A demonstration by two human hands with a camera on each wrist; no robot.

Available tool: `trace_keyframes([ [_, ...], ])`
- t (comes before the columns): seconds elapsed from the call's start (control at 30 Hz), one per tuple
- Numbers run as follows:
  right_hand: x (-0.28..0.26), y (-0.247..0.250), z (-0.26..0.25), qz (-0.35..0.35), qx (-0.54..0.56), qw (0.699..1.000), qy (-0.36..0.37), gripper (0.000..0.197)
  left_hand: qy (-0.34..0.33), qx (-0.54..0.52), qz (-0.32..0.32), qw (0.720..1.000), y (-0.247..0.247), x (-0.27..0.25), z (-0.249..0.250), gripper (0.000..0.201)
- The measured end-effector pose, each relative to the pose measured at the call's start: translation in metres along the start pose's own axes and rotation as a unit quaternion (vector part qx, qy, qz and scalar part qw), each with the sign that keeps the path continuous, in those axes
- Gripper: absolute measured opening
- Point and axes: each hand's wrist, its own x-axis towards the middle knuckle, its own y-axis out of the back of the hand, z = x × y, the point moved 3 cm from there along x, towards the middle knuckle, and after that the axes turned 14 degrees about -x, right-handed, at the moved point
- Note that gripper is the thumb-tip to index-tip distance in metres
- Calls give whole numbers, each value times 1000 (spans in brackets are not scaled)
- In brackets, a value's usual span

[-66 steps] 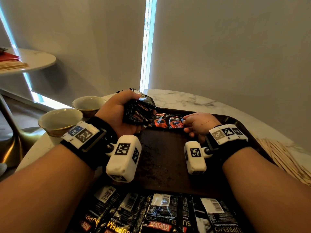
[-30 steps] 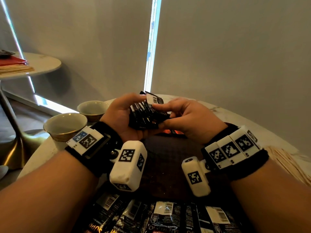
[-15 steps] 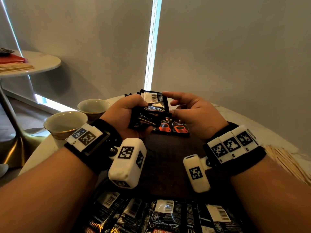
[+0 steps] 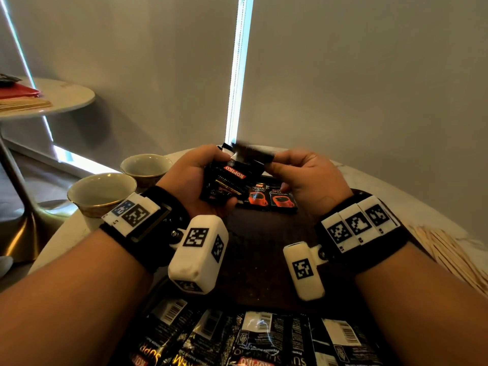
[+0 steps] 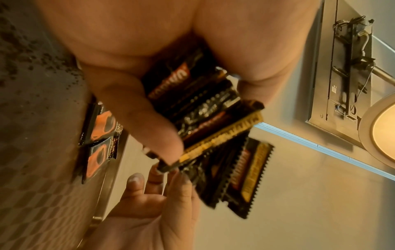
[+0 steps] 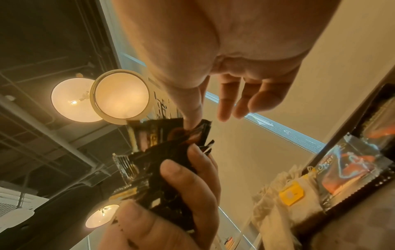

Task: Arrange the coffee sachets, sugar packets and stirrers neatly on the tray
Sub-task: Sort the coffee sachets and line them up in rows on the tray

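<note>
My left hand point(image 4: 196, 178) grips a bundle of black coffee sachets point(image 4: 227, 180) above the far end of the dark brown tray point(image 4: 264, 260). My right hand point(image 4: 295, 173) pinches the top sachet point(image 4: 252, 150) of that bundle between thumb and forefinger; this sachet is blurred. In the left wrist view the fanned bundle point(image 5: 205, 108) sits in the palm, with the right hand's fingertips point(image 5: 181, 179) at its edge. Two sachets with red cups point(image 4: 270, 198) lie side by side on the tray's far part. A row of sachets point(image 4: 250, 336) lies along the tray's near edge. Wooden stirrers point(image 4: 454, 257) lie right of the tray.
Two empty cups point(image 4: 101, 192) stand on the marble table left of the tray, the second cup point(image 4: 146, 165) farther back. A small round side table point(image 4: 66, 99) with a red item stands at the far left. A grey wall rises behind the table.
My right hand left the sachets lying on the tray, rose to the bundle in my left hand and now pinches its top sachet. The left hand kept hold of the bundle.
</note>
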Motion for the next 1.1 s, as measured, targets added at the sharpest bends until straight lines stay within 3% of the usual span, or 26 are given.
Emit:
trace_keyframes([
  [0.1,7,3,13,53,-4,998,-26,22,-6,-1,9,1000,0,-1,0,34],
  [0.2,12,9,29,89,16,992,-87,9,-42,-15,26,999,0,2,2,26],
  [0.47,13,7,63,27,-7,965,-260,15,-80,-37,62,994,7,8,3,29],
  [0.63,12,5,64,-9,-25,962,-270,14,-65,-10,75,995,8,10,1,44],
  [0.77,12,2,62,-25,-13,958,-286,20,-48,7,76,996,8,11,0,33],
  [1.1,7,1,52,-76,-56,951,-296,22,-42,1,76,996,8,14,-1,29],
])
